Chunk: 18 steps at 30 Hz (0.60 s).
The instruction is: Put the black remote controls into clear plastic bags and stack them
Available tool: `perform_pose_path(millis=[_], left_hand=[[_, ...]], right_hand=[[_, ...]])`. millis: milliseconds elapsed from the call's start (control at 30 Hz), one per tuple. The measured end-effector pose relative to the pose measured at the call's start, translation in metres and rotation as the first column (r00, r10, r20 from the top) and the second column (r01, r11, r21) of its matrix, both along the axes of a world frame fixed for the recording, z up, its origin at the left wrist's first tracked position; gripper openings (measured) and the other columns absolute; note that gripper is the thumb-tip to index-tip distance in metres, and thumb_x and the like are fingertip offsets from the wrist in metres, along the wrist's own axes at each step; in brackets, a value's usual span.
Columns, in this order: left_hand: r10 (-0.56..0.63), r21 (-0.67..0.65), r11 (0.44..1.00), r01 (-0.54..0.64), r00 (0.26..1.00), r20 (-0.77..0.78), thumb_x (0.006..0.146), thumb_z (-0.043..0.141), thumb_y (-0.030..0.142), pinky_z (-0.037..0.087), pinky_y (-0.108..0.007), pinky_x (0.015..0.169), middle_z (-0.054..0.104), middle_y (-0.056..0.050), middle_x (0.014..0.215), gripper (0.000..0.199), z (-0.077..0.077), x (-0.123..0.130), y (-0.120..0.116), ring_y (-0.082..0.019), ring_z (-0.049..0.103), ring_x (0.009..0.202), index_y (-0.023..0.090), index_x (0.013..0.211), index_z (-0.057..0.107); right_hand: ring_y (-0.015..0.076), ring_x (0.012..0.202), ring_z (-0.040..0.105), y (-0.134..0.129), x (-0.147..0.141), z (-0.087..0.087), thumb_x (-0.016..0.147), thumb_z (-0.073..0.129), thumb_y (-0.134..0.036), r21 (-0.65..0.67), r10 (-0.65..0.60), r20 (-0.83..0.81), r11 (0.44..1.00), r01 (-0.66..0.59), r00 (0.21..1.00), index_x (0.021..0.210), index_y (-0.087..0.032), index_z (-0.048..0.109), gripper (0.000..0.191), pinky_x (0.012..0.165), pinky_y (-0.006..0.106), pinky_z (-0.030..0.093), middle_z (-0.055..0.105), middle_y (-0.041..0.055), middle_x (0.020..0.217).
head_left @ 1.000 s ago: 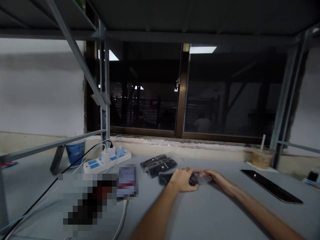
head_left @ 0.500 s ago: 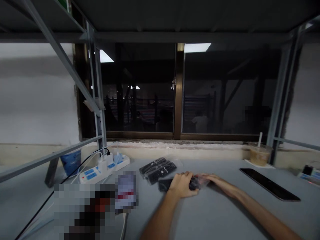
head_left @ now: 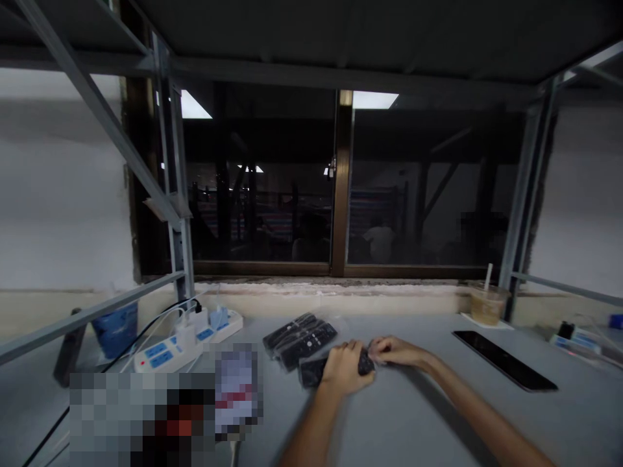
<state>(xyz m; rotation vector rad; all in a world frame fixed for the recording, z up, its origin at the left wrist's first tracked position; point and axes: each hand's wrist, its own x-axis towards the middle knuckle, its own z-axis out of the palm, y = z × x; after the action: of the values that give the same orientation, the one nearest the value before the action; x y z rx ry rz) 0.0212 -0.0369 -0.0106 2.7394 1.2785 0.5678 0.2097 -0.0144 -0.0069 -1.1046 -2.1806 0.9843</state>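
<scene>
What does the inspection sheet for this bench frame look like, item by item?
Surface: grey bench top, under a metal rack.
Job's things: black remote lying flat, both hands on it.
Clutter: bagged remotes, dark flat slab, iced drink, blue cup.
Grippers: left hand over the remote; right hand at its far end.
Cables: power strip with plugged leads.
Surroundings: dark window, white walls.

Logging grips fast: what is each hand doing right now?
Left hand: closed over the black remote.
Right hand: pinching the remote's other end.
</scene>
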Motion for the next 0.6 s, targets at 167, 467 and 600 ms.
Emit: perform_pose_path(millis=[167, 467, 600], left_hand=[[-0.019, 0.018, 1.000, 0.020, 1.000, -0.018, 0.074, 0.050, 0.044, 0.044, -0.029, 0.081, 0.059, -0.003, 0.103, 0.034, 0.000, -0.001, 0.000, -0.020, 0.056, 0.095, 0.022, 0.100, 0.049], [-0.055, 0.058, 0.997, 0.056, 0.998, -0.021, 0.078, 0.047, 0.041, 0.042, -0.027, 0.082, 0.059, -0.004, 0.104, 0.033, 0.011, 0.000, -0.007, -0.018, 0.056, 0.095, 0.022, 0.105, 0.049], [-0.064, 0.090, 0.994, 0.065, 0.998, -0.020, 0.080, 0.046, 0.042, 0.043, -0.026, 0.081, 0.060, -0.003, 0.103, 0.035, 0.012, 0.000, -0.006, -0.017, 0.058, 0.093, 0.022, 0.108, 0.047]], right_hand=[[0.0163, 0.074, 0.052, -0.003, 0.002, -0.008, 0.061, 0.062, -0.054, 0.000, -0.041, -0.076, 0.999, 0.041, 0.996, 0.053, -0.016, 0.062, 0.039, 0.074, 0.030, 0.041, 0.057, 0.0021, 0.068], [0.0198, 0.085, 0.053, -0.018, 0.013, -0.011, 0.053, 0.069, -0.050, -0.177, -0.191, -0.192, 0.971, 0.158, 0.963, 0.077, -0.016, 0.069, 0.042, 0.081, 0.034, 0.040, 0.064, 0.0040, 0.082], [0.0152, 0.072, 0.052, -0.015, 0.014, -0.013, 0.055, 0.068, -0.046, -0.182, -0.216, -0.243, 0.968, 0.174, 0.946, 0.080, -0.015, 0.069, 0.040, 0.073, 0.029, 0.041, 0.061, 0.0003, 0.071]])
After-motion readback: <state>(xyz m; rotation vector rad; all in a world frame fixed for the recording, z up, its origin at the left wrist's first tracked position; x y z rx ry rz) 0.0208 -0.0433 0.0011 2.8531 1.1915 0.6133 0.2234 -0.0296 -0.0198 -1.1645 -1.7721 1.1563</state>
